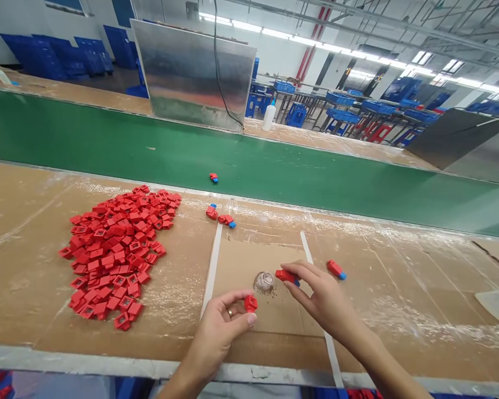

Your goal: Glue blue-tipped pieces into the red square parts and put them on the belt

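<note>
Between the thumb and fingers of my left hand (222, 327) is a small red plastic block (250, 303). My right hand (316, 285) pinches a red-and-blue plastic piece (285, 275), its blue end partly hidden by the fingers. Between the two hands a small round metallic fixture (265, 281) stands on a cardboard sheet (243, 257), with dark crumbs around its base. The right-hand piece is near the fixture's right side, apart from it. Another red-and-blue piece (335, 269) lies to the right of my right hand.
A large heap of red blocks (116, 249) covers the table's left part. Red-and-blue pieces (224, 220) lie beyond the cardboard, and one piece (213, 177) rests on the green conveyor belt (274, 160). Across the belt stand a metal panel (195, 77) and a white bottle (269, 116).
</note>
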